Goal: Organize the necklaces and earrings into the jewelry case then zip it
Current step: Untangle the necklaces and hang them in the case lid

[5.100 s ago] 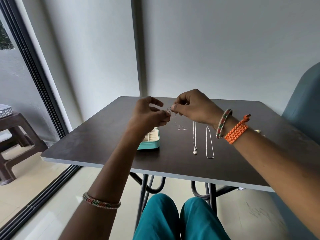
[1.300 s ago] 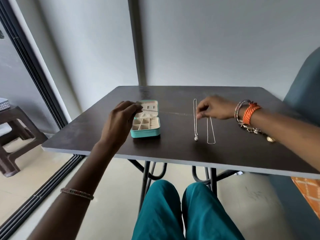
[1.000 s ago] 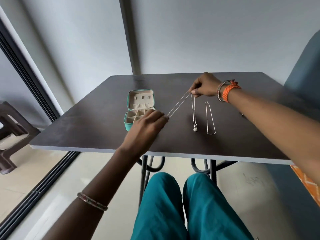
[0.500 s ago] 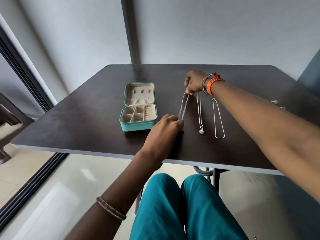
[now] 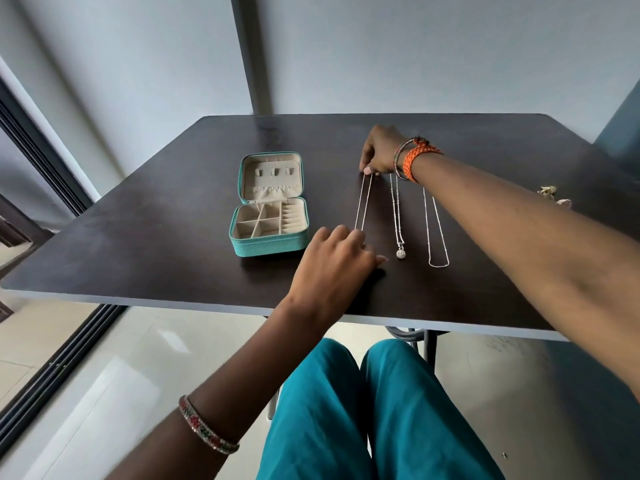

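A teal jewelry case [image 5: 268,242] lies open on the dark table [image 5: 156,237], its beige compartments bare. Right of it a thin silver chain [image 5: 363,206] is stretched straight on the tabletop. My right hand [image 5: 379,152] pinches its far end and my left hand [image 5: 337,261] holds its near end against the table. Two more necklaces lie parallel to the right: one with a round pendant [image 5: 397,223] and a plain chain [image 5: 433,230], partly under my right forearm.
Small gold-coloured pieces, maybe earrings [image 5: 552,195], lie near the table's right edge behind my right arm. The table's front edge runs just behind my left wrist. A glass door frame stands at the left, a wall behind the table.
The stretched chain has swung from a slant beside the case to straight and parallel with the other two necklaces, and now lies flat on the table. Both hands still hold its ends.
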Available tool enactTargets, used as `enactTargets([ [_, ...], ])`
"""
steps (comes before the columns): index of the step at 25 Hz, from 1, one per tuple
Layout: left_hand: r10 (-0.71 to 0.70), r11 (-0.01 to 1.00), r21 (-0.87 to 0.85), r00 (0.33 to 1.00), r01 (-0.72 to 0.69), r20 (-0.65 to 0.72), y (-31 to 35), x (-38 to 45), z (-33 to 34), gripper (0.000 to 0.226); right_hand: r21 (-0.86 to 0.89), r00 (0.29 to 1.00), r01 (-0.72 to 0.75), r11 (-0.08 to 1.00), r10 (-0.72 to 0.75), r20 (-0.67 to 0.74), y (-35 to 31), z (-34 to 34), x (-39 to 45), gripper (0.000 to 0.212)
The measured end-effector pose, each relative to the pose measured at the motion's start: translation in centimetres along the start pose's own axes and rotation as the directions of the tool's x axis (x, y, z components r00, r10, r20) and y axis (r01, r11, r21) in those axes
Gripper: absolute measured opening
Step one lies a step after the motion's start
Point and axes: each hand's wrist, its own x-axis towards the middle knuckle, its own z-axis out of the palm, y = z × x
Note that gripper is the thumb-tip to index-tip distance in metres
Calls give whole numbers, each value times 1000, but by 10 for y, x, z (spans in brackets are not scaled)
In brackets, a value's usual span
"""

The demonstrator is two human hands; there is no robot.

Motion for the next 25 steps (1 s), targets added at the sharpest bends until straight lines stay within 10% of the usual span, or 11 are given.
enactTargets([
  [9,-108,994,-3,991,108,84,3,2,-19,8,25,995,56,998,-54,-84,2,-3,-7,12],
  [19,-418,726,-583,907,365,47,-38,72,-48,22,473,914,74,878,129,-384,76,-47,-82,15],
  [25,-270,703,-609,930,368,250,-25,138,25,18,366,923,-61,929,192,-334,96,-12,-91,7],
])
